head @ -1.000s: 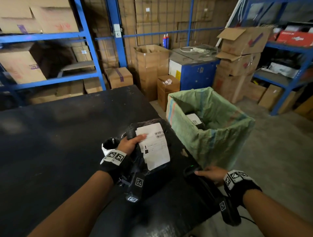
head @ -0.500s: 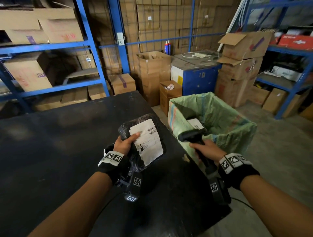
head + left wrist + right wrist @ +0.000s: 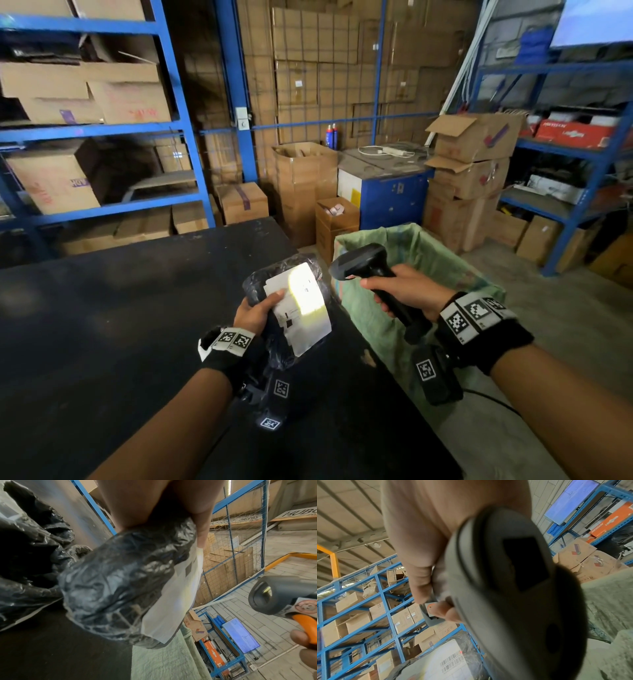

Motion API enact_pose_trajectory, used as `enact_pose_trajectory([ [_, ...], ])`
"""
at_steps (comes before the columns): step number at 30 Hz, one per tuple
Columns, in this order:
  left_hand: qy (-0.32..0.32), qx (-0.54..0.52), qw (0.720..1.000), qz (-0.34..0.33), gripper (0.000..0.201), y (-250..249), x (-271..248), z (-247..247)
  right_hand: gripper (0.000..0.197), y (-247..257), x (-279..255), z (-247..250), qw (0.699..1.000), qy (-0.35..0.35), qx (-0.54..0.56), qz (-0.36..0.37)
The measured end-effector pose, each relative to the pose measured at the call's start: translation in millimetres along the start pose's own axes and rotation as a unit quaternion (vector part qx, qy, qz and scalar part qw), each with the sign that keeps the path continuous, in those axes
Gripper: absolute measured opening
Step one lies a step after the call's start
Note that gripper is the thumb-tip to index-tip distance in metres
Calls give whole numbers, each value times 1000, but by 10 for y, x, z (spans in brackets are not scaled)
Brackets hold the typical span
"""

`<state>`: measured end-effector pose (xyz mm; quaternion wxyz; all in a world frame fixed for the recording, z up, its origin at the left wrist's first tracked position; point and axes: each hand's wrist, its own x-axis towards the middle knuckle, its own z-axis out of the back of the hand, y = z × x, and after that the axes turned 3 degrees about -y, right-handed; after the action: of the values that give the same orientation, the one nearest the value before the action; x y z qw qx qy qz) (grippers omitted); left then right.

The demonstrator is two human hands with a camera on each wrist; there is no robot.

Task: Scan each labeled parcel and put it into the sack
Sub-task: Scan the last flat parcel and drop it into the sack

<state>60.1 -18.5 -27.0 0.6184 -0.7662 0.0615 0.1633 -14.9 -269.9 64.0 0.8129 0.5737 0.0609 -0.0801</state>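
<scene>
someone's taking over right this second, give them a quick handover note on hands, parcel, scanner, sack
Left hand: grips the black parcel above the table, thumb on its white label, label face up.
Right hand: holds the scanner by the handle, aimed at the label; a bright patch of light lies on the label.
Sack: green, open, right beside the table edge.
Done: parcel picked up and presented to the scanner.
Left: whether the scan registered cannot be told, so confirm it, then drop this parcel into the sack. More black bags show in the left wrist view; whether they are labeled cannot be told.
</scene>
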Motion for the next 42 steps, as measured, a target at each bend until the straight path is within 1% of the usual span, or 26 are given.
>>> enact_pose_trajectory([
  [3, -5, 14, 1000, -6, 72, 48, 94, -15, 19, 10, 10, -13, 1000, 7, 4, 4],
  [4, -3, 15, 1000, -5, 69, 52, 94, -16, 19, 11, 9, -17, 1000, 9, 5, 5],
  [6, 1, 17, 1000, -6, 53, 38, 58, -25, 19, 1, 11, -25, 1000, 14, 5, 8],
  [8, -2, 18, 1000, -6, 46, 41, 44, -30, 18, -18, 13, -35, 1000, 20, 5, 6],
  [11, 7, 18, 1000, -6, 49, 52, 42, -20, 17, -49, 23, -70, 1000, 28, 4, 3],
  [14, 9, 20, 1000, -8, 46, 58, 40, -2, 17, -66, 22, -98, 999, 35, 5, 5],
  [21, 0, 28, 999, -17, 46, 97, 66, 31, 17, -46, 6, -118, 999, 39, -6, 9],
  [24, 2, 27, 999, -16, 50, 105, 71, 37, 17, -46, 7, -122, 999, 40, -12, 10],
  [25, 6, 26, 1000, -14, 54, 109, 77, 42, 18, -51, 12, -125, 999, 41, -13, 11],
  [28, 27, 11, 1000, -10, 78, 129, 101, 62, 21, -61, 31, -136, 999, 45, -10, 7],
  [29, 31, 9, 999, -10, 82, 135, 109, 68, 21, -63, 33, -141, 999, 45, -9, 5],
  [30, 34, 11, 999, -11, 80, 135, 103, 75, 21, -65, 33, -143, 999, 46, -7, 2],
  [34, 34, 17, 999, -15, 55, 113, 63, 81, 18, -66, 30, -145, 999, 49, -2, -1],
  [39, 41, 23, 999, -16, 57, 127, 78, 90, 16, -101, 32, -138, 999, 48, -2, 1],
  [42, 41, 29, 999, -21, 50, 153, 65, 120, 13, -249, 43, -152, 1000, 22, 9, -4],
])
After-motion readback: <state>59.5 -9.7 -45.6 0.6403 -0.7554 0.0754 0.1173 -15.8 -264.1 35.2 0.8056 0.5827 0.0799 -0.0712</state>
